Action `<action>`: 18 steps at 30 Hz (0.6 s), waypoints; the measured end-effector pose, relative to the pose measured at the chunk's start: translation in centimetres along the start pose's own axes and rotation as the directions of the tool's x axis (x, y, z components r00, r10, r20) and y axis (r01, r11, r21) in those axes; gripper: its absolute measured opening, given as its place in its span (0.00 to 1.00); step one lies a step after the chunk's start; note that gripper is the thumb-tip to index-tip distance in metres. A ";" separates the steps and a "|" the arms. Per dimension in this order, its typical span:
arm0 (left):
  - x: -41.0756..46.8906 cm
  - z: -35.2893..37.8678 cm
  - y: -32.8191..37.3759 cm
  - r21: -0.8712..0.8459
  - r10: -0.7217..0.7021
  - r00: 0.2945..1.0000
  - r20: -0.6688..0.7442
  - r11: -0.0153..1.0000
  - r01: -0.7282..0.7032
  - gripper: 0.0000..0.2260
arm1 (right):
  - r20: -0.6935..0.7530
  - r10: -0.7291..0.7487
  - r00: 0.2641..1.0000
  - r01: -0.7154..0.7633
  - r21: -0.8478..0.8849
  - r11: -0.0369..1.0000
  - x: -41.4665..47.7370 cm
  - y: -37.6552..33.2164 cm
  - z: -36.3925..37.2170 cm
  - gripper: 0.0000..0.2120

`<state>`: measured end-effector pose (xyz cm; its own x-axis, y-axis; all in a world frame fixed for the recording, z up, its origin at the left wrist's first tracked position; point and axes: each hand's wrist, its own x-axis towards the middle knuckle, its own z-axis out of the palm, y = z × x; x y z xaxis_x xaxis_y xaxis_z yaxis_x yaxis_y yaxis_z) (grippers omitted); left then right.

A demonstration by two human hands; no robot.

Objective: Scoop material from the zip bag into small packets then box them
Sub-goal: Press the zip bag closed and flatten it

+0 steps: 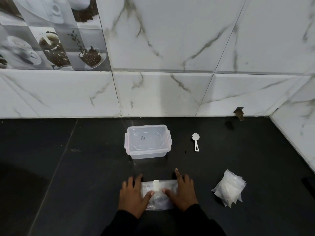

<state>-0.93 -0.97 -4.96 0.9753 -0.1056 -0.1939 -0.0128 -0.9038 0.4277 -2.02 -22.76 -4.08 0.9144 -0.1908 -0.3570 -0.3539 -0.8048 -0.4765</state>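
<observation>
A: Hands?
B: Both flat. The left hand (pixel 133 195) and right hand (pixel 183 193) lie on the tabletop (pixel 68 167), one at each end of the zip bag (pixel 159 196). The fingers (pixel 178 176) are straight and spread, gripping nothing. The thumbs rest on the bag's top face and point at each other.
A: Why like that?
B: My read is they're pinning the bag flat to steady it before opening. There's a white tab (pixel 156 183) at the bag's far edge, midway between the hands. The closure looks shut, but I can't tell for sure.
A: Contents?
B: Pale and blurry through the plastic. Can't say what it is.
A: Other task things?
B: Behind the bag is the clear box (pixel 148 142) with its lid (pixel 147 136) on, so it needs opening before anything gets boxed. Right of it is the white scoop (pixel 196 141), handle toward the person, an easy right-hand grab. Right of the bag are the small packets (pixel 229 189) in a stack, near the right hand but apart from it.
A: Stage?
B: The start, I'd say. The scoop is untouched, the box closed, the packets stacked. Whether any are filled, can't tell.
A: Risk?
B: The bag looks floppy. Once open it could slump and spill unless one hand holds the mouth up.
</observation>
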 end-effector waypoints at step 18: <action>13.8 -2.3 20.9 -0.269 0.225 0.972 0.075 0.943 -0.197 0.12 | -0.213 0.167 0.963 -0.124 0.203 0.971 10.0 8.1 -19.6 0.06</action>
<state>12.77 -20.37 3.29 0.9282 -0.3367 -0.1583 -0.1451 -0.7195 0.6792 8.08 -42.23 4.27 0.8628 -0.4382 -0.2521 -0.4970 -0.6440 -0.5815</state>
